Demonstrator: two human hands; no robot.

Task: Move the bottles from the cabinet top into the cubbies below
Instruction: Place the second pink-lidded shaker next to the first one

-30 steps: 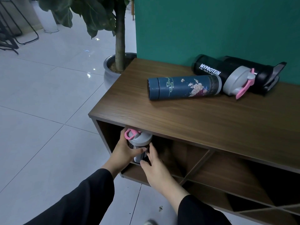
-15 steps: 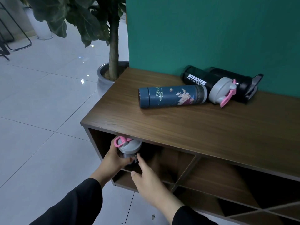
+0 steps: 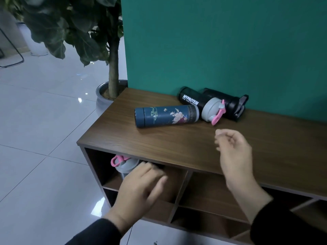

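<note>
A grey-lidded shaker bottle with a pink loop (image 3: 124, 166) stands upright in the top left cubby of the wooden cabinet (image 3: 177, 147). My left hand (image 3: 141, 184) hovers just in front of it, fingers loose and holding nothing. My right hand (image 3: 233, 156) is raised over the cabinet top, empty, fingers curled apart. On the top lie a dark blue flowered flask (image 3: 166, 116), a black MYPROTEIN shaker with a grey and pink lid (image 3: 200, 105), and a black bottle (image 3: 228, 101) behind it against the wall.
A green wall (image 3: 221, 50) backs the cabinet. A potted tree (image 3: 111, 71) stands at the cabinet's left end on white floor tiles. More cubbies (image 3: 208, 193) open to the right and below, with diagonal dividers at the far right.
Both hands have let go of the pink-looped shaker, which stays in the cubby. My right hand has risen above the cabinet top and my left has drawn back a little.
</note>
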